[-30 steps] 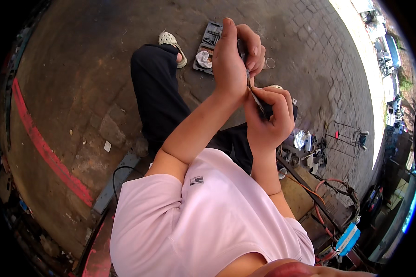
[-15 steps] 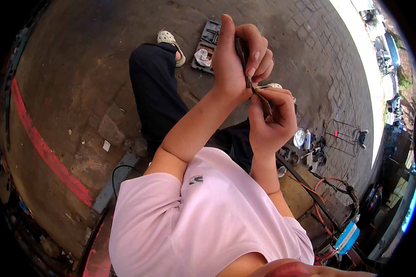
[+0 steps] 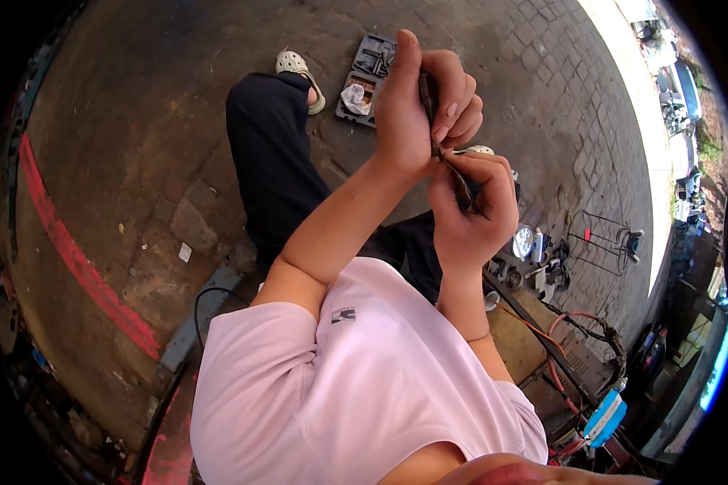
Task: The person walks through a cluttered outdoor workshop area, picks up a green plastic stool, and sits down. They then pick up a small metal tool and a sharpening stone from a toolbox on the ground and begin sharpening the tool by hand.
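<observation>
My left hand [image 3: 404,109] is raised, closed around a dark, narrow piece [image 3: 428,95] with the thumb pointing up along the side. My right hand [image 3: 481,206] sits just below, nearer my chest. Its thumb and fingers pinch a dark, thin, strip-like piece [image 3: 461,190]. The two pieces meet between my hands near the left wrist, and I cannot tell whether they are one thing or two. Fingers hide most of both. My hands are held over my lap, above dark trousers [image 3: 271,145].
Beyond my left foot's pale clog [image 3: 293,63] lies an open black tool case [image 3: 374,52] with a crumpled white cloth [image 3: 354,99]. To the right are a wire rack [image 3: 603,238], a spray can [image 3: 537,245], red cables [image 3: 556,368] and a blue-and-white object [image 3: 605,419]. A red stripe [image 3: 77,255] marks the left.
My left hand has shifted slightly right, its fingers further out. The fingers of my right hand have turned a little around the strip, which now shows darker and less flat.
</observation>
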The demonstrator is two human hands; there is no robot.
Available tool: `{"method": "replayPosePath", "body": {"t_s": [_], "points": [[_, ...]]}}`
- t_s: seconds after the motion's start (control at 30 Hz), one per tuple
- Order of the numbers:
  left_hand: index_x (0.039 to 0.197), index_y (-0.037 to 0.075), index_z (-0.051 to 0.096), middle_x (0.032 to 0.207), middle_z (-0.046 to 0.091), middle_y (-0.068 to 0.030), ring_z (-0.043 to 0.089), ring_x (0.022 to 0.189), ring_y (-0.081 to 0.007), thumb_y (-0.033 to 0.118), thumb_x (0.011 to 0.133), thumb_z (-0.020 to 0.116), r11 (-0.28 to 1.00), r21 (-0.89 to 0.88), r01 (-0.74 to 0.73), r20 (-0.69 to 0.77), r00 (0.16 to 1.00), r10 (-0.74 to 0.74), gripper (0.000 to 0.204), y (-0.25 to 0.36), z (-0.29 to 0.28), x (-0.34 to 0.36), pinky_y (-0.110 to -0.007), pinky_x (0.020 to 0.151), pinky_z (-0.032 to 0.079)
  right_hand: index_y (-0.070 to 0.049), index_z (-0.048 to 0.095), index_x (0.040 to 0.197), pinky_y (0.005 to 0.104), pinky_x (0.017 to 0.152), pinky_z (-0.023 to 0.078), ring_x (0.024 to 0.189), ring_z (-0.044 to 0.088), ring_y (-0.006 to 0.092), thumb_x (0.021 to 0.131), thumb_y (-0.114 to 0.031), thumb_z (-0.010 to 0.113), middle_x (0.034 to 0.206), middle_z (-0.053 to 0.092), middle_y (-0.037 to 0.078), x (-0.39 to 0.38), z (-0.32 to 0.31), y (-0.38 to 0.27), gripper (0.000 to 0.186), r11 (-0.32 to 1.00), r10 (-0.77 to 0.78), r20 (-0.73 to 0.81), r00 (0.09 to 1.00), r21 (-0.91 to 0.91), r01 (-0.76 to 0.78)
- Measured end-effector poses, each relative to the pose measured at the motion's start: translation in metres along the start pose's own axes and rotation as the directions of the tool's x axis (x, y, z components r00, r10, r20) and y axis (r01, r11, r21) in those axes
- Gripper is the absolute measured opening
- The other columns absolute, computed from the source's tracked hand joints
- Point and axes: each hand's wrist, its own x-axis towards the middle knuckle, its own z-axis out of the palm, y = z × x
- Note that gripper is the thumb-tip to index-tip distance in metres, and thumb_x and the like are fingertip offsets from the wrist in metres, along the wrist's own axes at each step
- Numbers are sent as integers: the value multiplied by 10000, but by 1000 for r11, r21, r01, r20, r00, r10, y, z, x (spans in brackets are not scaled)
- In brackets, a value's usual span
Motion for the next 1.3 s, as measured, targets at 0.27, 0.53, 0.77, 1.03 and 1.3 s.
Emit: {"method": "replayPosePath", "body": {"t_s": [0.27, 0.53, 0.77, 1.03, 1.3], "points": [[566, 110, 387, 408, 302, 20, 184, 333, -93, 574, 1013, 218, 1000, -11, 6, -45, 999, -6, 666, 0, -1, -2, -245, 333, 194, 4, 639, 839, 272, 667, 500, 726, 618, 193, 650, 87, 726, 827, 641, 102, 0, 2, 3, 224, 999, 17, 11, 1000, 30, -17], [566, 110, 386, 409, 298, 22, 185, 340, -92, 569, 1014, 225, 1000, -9, 22, -57, 998, -22, 662, 1, -3, -3, -246, 337, 192, 3, 639, 835, 265, 662, 499, 717, 617, 186, 651, 88, 722, 819, 639, 100, -2, 2, 4, 219, 999, 10, 20, 1000, 39, -11], [575, 109, 389, 416, 303, 22, 182, 342, -89, 560, 1018, 223, 999, -18, 33, -52, 998, -34, 654, 1, -2, -6, -248, 341, 189, 1, 639, 835, 263, 666, 501, 714, 620, 187, 653, 89, 726, 821, 641, 99, -3, 1, 2, 219, 1000, 3, 23, 1000, 19, -4], [572, 108, 389, 412, 301, 20, 178, 344, -93, 553, 1021, 219, 999, -31, 44, -65, 997, -46, 654, 3, -1, -6, -250, 344, 185, 6, 634, 838, 278, 673, 504, 733, 626, 206, 655, 83, 730, 827, 645, 103, -1, 2, 4, 221, 999, -25, 17, 1000, 27, 25], [573, 108, 391, 412, 295, 22, 188, 346, -94, 561, 1018, 222, 998, -29, 52, -67, 996, -54, 658, 3, -2, -7, -250, 349, 192, 4, 634, 837, 271, 667, 505, 725, 626, 193, 655, 80, 732, 826, 645, 102, -5, 0, 1, 220, 1000, -20, 40, 999, 0, 20]]}}
